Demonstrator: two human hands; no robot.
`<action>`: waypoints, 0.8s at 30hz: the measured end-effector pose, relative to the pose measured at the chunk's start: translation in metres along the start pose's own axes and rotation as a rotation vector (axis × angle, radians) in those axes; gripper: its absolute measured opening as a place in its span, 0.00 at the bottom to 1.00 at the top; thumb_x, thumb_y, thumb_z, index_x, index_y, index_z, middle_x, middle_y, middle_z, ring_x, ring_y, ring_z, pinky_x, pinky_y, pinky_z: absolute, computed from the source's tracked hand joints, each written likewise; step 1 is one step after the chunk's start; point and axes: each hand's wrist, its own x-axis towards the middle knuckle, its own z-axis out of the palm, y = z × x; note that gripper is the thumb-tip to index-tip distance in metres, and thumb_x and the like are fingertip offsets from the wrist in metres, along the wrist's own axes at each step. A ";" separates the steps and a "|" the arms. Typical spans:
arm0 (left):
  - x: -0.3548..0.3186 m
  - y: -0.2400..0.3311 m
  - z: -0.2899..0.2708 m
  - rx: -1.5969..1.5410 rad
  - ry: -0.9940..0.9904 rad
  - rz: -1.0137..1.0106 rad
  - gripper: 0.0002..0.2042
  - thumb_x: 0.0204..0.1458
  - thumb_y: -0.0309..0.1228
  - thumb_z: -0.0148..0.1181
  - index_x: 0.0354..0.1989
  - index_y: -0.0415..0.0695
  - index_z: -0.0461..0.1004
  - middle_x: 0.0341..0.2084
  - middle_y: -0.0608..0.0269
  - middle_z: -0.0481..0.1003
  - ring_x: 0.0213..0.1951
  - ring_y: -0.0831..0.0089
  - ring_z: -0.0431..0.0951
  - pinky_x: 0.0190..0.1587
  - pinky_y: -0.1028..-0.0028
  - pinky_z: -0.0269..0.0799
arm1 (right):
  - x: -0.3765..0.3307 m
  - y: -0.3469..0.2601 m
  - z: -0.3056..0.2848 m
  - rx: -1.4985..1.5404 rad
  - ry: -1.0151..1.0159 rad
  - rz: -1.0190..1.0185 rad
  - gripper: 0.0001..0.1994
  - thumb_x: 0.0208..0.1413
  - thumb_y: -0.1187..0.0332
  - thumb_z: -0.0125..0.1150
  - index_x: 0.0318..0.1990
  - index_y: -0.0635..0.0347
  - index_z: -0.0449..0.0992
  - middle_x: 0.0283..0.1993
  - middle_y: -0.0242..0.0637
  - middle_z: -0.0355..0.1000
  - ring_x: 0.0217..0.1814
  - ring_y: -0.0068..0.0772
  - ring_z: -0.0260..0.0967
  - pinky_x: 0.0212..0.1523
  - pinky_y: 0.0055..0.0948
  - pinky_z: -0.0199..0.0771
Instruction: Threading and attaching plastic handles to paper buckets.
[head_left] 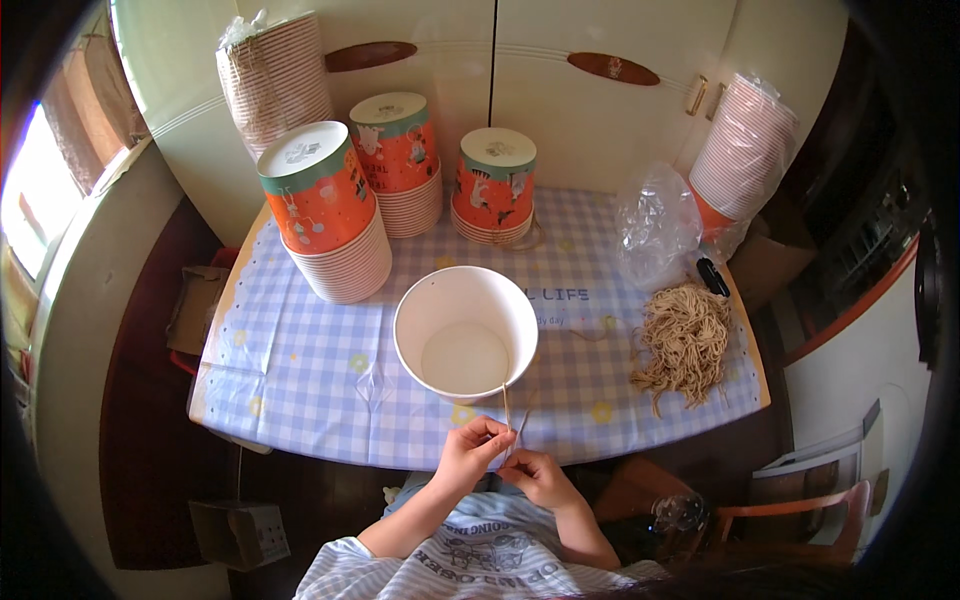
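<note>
A white paper bucket point(412, 345) stands upright in front of me near the table's front edge, its open mouth facing up. From its near rim a thin beige string point(507, 405) runs down toward my hands. My left hand point(474, 450) is closed, pinching the string between thumb and fingers. Just to its right and a little lower, my right hand point(543, 480) is also closed, fingertips on the string near the left fingers. The string's exact end between the fingers is too small to make out. A pile of loose beige strings point(684, 338) lies at the right.
The table point(300, 390) wears a blue checked cloth. Upside-down stacks of orange and green paper buckets point(320, 215), point(400, 160), point(495, 185) line the back. Wrapped bucket stacks stand at the back left point(275, 85) and right point(745, 150). A crumpled clear bag point(658, 225) and black object point(712, 277) lie right.
</note>
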 end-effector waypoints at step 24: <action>0.030 0.024 0.012 -0.637 0.130 -0.207 0.02 0.48 0.26 0.57 0.26 0.43 0.73 0.21 0.71 0.72 0.24 0.81 0.69 0.27 0.82 0.63 | -0.003 -0.019 0.001 -0.559 -0.408 -0.038 0.04 0.47 0.70 0.57 0.31 0.56 0.74 0.29 0.34 0.73 0.32 0.34 0.72 0.33 0.27 0.69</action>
